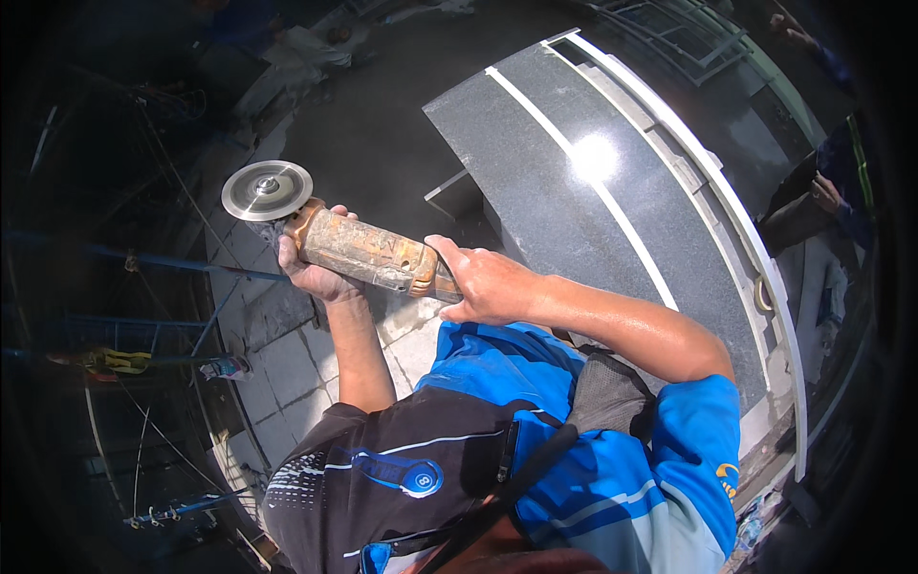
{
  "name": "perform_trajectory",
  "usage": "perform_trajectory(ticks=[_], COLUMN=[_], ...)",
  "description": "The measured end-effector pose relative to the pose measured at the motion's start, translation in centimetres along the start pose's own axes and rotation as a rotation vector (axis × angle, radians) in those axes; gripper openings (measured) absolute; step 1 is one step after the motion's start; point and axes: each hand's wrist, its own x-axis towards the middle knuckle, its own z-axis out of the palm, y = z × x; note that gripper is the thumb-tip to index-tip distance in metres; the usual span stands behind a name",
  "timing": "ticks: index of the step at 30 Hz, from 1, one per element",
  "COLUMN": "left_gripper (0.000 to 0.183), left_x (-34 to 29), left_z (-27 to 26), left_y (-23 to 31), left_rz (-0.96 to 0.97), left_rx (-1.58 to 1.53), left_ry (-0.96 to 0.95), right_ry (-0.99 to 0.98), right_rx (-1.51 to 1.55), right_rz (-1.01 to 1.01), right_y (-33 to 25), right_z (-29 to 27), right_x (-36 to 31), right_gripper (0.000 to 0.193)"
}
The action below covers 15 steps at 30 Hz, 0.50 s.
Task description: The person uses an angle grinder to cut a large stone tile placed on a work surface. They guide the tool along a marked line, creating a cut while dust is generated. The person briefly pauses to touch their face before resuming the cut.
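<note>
Left of centre in the head view, I see a dusty, orange-brown angle grinder held in the air, its body sloping down from left to right. A round, grey metal cutting disc sits at its upper-left end, face toward the camera; I cannot tell whether it spins. My left grip, a bare hand, is closed around the front of the body, just beside the disc. My right grip, also bare, is wrapped around the narrower rear end.

To the right, well apart from the disc, lies a long, dark grey, speckled slab with a white stripe running lengthwise and sun glaring off it. A narrow white rail curves along its right side. Pale grey square floor tiles show left of the left forearm.

As for progress, the disc touches nothing, so I judge that no cutting is under way. I can make out no fresh cut on the slab; how much is finished or remains, I cannot tell.
</note>
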Motion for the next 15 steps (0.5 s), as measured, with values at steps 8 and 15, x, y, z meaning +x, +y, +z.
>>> perform_trajectory(ticks=[8,15], left_gripper=[0.064,0.064], left_x=[0.4,0.2], left_z=[0.0,0.5], left_y=[0.0,0.0], left_rz=[0.032,-0.033], left_rx=[0.030,-0.065], left_ry=[-0.058,-0.067], right_ry=[0.215,0.352], right_rx=[-0.172,-0.084], right_rz=[-0.085,0.000], right_y=[2.1,1.9], right_z=[-1.3,-4.8], right_x=[-2.9,-5.5], right_gripper=[0.108,0.112])
